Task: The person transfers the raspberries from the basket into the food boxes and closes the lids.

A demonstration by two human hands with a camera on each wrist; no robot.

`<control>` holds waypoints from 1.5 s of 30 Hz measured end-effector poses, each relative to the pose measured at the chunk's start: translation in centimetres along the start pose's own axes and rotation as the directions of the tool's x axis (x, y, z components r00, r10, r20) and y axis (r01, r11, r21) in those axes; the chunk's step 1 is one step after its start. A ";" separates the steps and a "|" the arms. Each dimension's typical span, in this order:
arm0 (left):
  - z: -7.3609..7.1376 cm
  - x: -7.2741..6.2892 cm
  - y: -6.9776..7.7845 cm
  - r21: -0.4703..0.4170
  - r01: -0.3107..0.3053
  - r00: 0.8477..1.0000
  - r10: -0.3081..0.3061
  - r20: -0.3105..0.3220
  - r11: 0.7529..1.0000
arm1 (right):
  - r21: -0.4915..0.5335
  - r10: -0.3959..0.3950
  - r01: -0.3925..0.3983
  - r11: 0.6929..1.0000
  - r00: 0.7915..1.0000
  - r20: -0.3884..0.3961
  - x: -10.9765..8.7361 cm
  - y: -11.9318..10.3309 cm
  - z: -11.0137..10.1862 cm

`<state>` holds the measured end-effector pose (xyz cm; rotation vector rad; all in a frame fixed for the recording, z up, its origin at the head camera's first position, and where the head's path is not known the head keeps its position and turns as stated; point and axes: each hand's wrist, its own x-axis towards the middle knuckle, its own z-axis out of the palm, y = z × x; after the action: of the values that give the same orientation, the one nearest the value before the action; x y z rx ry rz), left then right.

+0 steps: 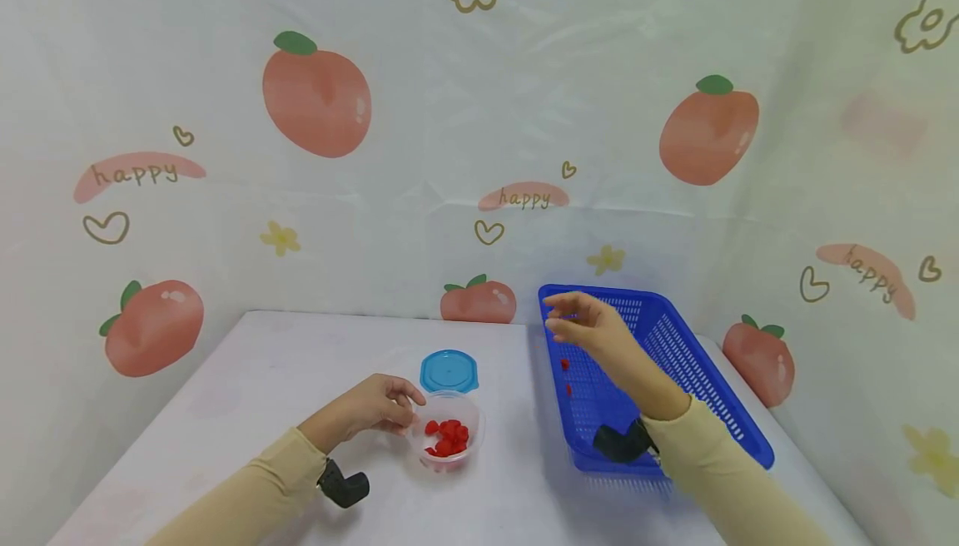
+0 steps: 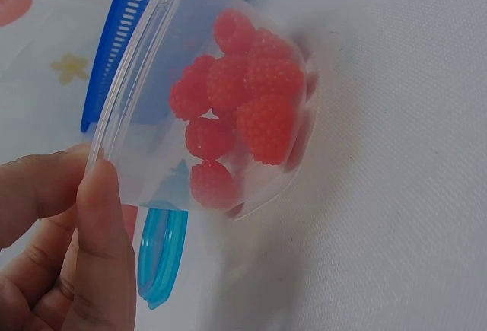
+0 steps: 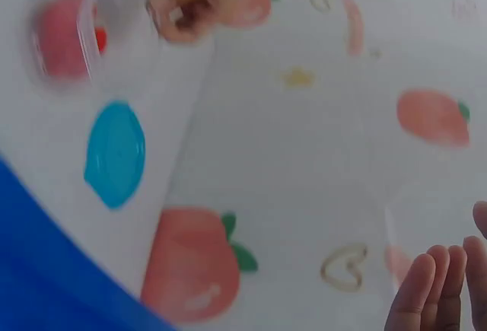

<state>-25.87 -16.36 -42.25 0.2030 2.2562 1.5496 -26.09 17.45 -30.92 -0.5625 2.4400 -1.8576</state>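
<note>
My left hand (image 1: 375,406) pinches the rim of a clear plastic container (image 2: 141,148) between thumb and fingers, at the container's left side. Several red raspberries (image 2: 268,127) lie inside, seen through its wall; the container stands on the table. Over the blue basket (image 1: 599,425), my right hand (image 1: 595,325) is raised with fingers bent a little and apart from the thumb, and nothing shows between them. Two small red pieces, probably raspberries (image 1: 565,364), are visible at the basket's left side. The right forearm hides part of the basket.
A blue lid (image 1: 449,371) lies flat on the white table (image 1: 300,346), just behind the container. The basket takes up the table's right side, near the hanging cloth (image 1: 404,238) printed with fruit, which rises behind and at both sides.
</note>
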 end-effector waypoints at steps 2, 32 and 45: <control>0.0 0.0 -0.1 0.000 0.000 1.000 0.000 0.000 1.000 | 0.011 0.000 0.000 1.000 0.999 -0.041 0.9 0.3 -1.5; 0.2 -0.2 0.0 0.010 0.013 1.000 -0.012 -0.010 1.000 | -0.297 0.253 -0.254 0.921 0.967 -0.041 5.4 11.7 -6.0; 0.2 -0.1 0.1 0.031 0.035 0.999 -0.034 -0.039 0.999 | -0.438 0.395 -0.302 0.847 0.909 0.135 5.9 13.8 -4.3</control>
<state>-25.75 -16.14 -42.18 0.1439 2.3031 1.5130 -36.27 22.81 -41.49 -0.2780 2.5655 -1.0907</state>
